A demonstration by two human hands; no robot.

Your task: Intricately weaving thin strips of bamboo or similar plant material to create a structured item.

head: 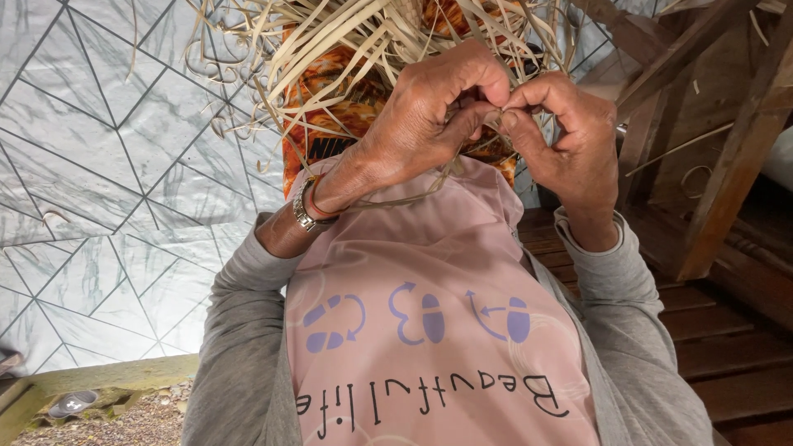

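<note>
At twelve o'clock from my hands hang the pale straw-coloured dried fibre strips [330,41], over my orange, flame-patterned cloth [347,107]. My pink shirt [429,272] at six o'clock carries lilac arrow-and-oval marks and black lettering, between my grey knit sleeves [239,347]. A silver metal watch [304,211] bands my wrist. At nine o'clock spreads the white marbled sheet with dark geometric lines [107,165]; at three o'clock, reddish-brown wooden boards [710,330].

Grey geometric-patterned floor covering [91,182], wooden plank floor [710,330], wooden furniture frame [727,149]
</note>
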